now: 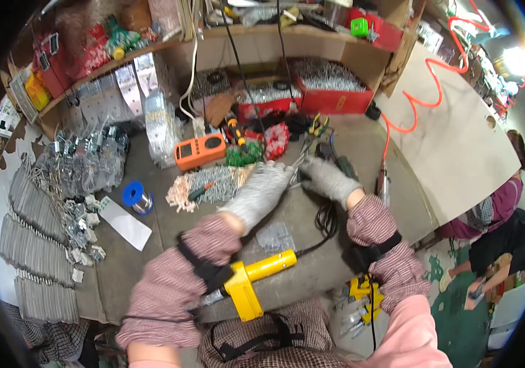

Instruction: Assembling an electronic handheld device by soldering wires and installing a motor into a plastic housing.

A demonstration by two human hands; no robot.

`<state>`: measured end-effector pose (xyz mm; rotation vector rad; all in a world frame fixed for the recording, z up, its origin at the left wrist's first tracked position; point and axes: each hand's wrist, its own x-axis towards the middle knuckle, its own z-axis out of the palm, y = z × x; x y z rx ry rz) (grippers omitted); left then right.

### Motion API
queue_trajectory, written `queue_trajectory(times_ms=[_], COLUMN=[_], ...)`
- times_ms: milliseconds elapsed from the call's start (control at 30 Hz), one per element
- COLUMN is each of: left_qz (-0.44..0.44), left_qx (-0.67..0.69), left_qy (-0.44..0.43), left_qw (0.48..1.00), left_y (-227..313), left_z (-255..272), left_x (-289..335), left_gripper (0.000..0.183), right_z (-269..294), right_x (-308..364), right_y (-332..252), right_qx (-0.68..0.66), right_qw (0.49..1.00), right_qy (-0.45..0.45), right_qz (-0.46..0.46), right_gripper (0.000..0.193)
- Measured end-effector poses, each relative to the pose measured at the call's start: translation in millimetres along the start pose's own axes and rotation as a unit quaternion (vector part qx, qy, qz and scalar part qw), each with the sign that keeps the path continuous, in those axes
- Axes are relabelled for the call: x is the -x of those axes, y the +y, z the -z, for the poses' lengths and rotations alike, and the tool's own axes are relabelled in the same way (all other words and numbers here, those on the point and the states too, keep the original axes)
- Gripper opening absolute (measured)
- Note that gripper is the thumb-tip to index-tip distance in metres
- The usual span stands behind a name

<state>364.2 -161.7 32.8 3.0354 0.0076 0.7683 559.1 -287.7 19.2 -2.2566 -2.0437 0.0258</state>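
My left hand (261,191), in a grey knit glove, reaches forward over the middle of the bench. Its fingers are closed near the fingertips of my right hand (330,181), gloved alike. A thin metal piece (299,161) shows between the two hands; its kind is too small to tell. By my left hand lies a heap of small grey metal parts (210,184) with pinkish ends and a screwdriver (201,191) on it. Nearer me rests a yellow corded tool (265,266) with a cylindrical handle, beside a small clear plastic bag (275,237).
An orange meter (200,151), a blue solder spool (136,195) and a white strip (125,224) lie left. Stacked grey parts (36,248) line the left edge. Red boxes (336,98) of metal parts stand behind. A coiled orange hose (434,73) hangs right; a person (498,227) sits beyond.
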Motion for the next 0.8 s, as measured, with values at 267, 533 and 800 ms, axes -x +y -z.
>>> queue_trajectory(times_ms=[267, 533, 800], left_qz=[0.172, 0.345, 0.322], left_qx=[0.194, 0.597, 0.576], left_qy=[-0.007, -0.213, -0.143], left_qw=[0.966, 0.692, 0.738], left_y=[-13.1, 20.1, 21.5], left_z=[15.6, 79.3, 71.8], left_x=[18.1, 121.2, 128.4], left_gripper=[0.032, 0.034, 0.035], right_z=[35.1, 31.4, 24.9], right_x=[19.9, 111.5, 120.0], right_y=[-37.6, -183.0, -196.8], right_qx=[0.042, -0.214, -0.189], right_qw=[0.998, 0.968, 0.97], right_qy=[-0.029, 0.028, -0.066], right_qz=[-0.037, 0.129, 0.14], right_gripper=[0.032, 0.036, 0.045])
